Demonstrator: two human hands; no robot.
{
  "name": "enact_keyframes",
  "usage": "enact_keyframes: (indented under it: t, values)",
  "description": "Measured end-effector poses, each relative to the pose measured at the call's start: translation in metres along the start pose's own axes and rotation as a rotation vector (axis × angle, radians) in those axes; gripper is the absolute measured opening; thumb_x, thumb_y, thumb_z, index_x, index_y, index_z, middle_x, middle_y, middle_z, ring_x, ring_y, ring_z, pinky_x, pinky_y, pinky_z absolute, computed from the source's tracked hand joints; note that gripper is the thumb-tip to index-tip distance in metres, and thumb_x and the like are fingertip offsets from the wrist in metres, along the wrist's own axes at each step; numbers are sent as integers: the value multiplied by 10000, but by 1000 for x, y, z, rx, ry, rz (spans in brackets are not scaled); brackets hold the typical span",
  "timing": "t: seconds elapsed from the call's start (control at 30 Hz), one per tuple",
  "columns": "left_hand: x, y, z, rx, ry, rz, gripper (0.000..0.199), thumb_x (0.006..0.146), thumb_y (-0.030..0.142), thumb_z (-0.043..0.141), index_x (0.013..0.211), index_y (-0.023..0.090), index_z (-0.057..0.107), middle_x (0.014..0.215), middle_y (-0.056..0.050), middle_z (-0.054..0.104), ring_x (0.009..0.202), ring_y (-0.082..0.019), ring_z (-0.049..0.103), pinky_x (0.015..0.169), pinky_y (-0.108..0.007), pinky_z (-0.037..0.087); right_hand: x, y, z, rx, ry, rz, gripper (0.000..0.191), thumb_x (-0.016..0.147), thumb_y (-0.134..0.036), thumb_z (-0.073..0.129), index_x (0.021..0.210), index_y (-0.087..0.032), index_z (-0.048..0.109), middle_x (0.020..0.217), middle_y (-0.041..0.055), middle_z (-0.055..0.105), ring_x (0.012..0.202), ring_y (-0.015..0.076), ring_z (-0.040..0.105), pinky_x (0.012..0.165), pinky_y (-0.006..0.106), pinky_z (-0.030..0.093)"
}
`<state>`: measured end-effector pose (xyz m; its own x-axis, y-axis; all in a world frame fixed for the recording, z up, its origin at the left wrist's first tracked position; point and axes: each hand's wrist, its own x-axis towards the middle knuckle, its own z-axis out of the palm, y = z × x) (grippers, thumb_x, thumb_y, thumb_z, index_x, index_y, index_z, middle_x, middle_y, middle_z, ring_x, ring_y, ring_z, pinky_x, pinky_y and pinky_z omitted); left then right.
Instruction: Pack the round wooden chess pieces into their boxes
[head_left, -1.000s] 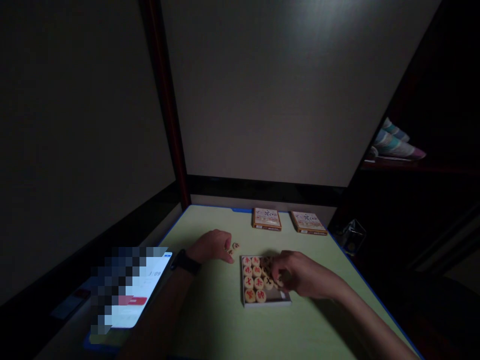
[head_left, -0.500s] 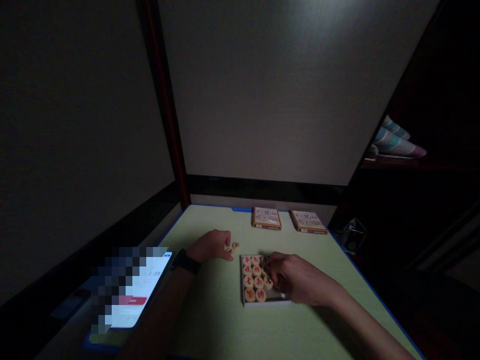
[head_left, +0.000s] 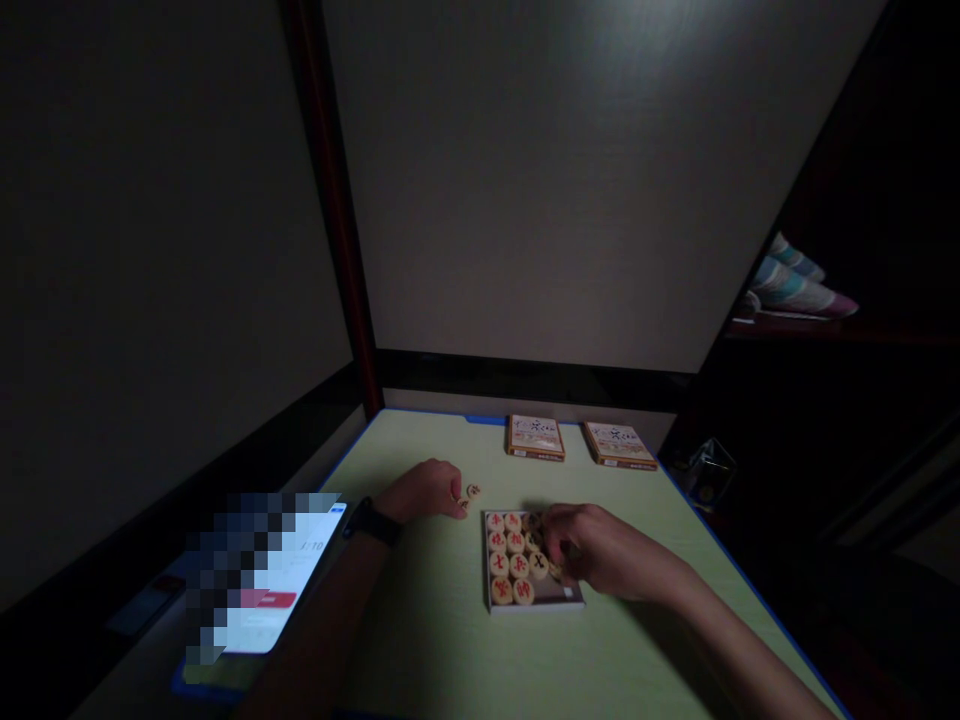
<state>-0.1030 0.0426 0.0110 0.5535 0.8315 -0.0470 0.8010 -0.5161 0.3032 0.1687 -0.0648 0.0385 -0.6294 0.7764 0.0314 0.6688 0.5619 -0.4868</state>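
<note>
A shallow white box (head_left: 534, 607) lies on the table, holding rows of round wooden Chinese chess pieces. Red-marked pieces (head_left: 520, 565) fill its left side, and black-marked pieces (head_left: 538, 565) sit to their right. My right hand (head_left: 592, 550) reaches over the box's right side, fingers closed on a Chinese chess piece (head_left: 555, 572) that is mostly hidden. Left of the box, my left hand (head_left: 431, 489), with a dark watch on its wrist, pinches another Chinese chess piece (head_left: 463, 504). A loose piece (head_left: 473, 491) lies just beyond its fingertips.
Two flat printed boxes (head_left: 535, 437) (head_left: 619, 444) lie at the table's far side. A lit screen (head_left: 296, 570), partly pixelated, is at the left edge. The greenish table (head_left: 427, 640) has a blue rim, with walls behind and to the left.
My right hand has shifted slightly within the box, uncovering more of the piece under its fingertips. My left hand stays by the loose pieces, and the view has moved a little.
</note>
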Motion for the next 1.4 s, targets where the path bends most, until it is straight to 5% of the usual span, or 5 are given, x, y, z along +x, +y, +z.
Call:
enact_keyframes:
  t: [0.6, 1.13, 1.4]
  values:
    - [1, 7, 2, -19, 13, 22, 249, 657, 367, 756, 801, 184, 668, 777, 2, 676, 749, -178, 608, 654, -248, 370, 1, -12, 4, -142, 26, 58, 247, 598, -29, 683, 696, -182, 515, 800, 5, 578, 702, 137, 543, 584, 214, 314]
    - [-4, 10, -3, -13, 38, 37, 179, 683, 339, 700, 729, 171, 659, 733, -9, 673, 709, -158, 598, 626, -238, 385, -1, -14, 1, -141, 18, 47, 246, 603, 46, 533, 692, -182, 504, 793, 11, 575, 694, 132, 526, 597, 216, 324]
    - [-7, 12, -18, -348, 55, 67, 213, 698, 311, 684, 842, 154, 688, 784, -18, 703, 706, -135, 620, 630, -216, 441, -2, -12, -3, -58, 94, 33, 249, 630, 12, 599, 778, -187, 571, 832, 3, 588, 713, 136, 550, 627, 217, 375]
